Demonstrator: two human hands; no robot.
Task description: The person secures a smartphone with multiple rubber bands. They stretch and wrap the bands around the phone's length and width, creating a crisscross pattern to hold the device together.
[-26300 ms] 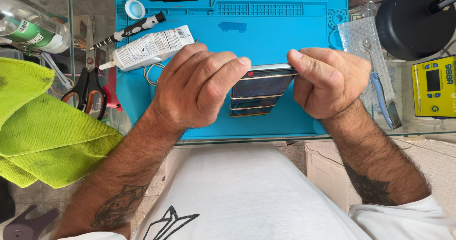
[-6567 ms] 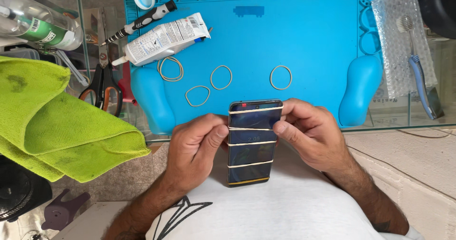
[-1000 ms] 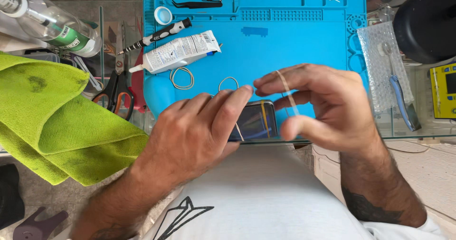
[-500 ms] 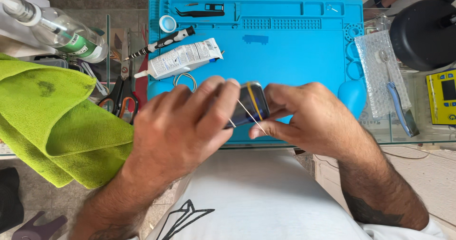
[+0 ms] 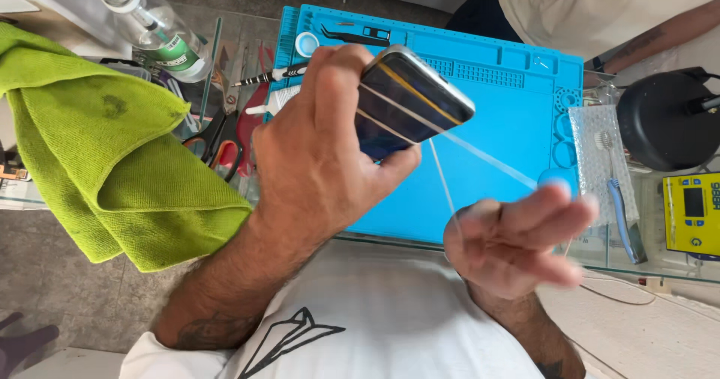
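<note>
a glass table (image 5: 667, 263) holds a big blue mat (image 5: 517, 116) in the middle top of the frame. a green cloth (image 5: 97, 146) lies at the left, with a clear bottle (image 5: 154, 30) above it. near the middle, the left hand (image 5: 315, 154) grips a dark phone (image 5: 409, 101), tilted up above the mat, with rubber bands around it. the right hand (image 5: 517, 240), lower right and blurry, has its fingers spread and pulls one rubber band (image 5: 480, 154) tight from the phone. a yellow box (image 5: 694, 214) sits at the right edge.
</note>
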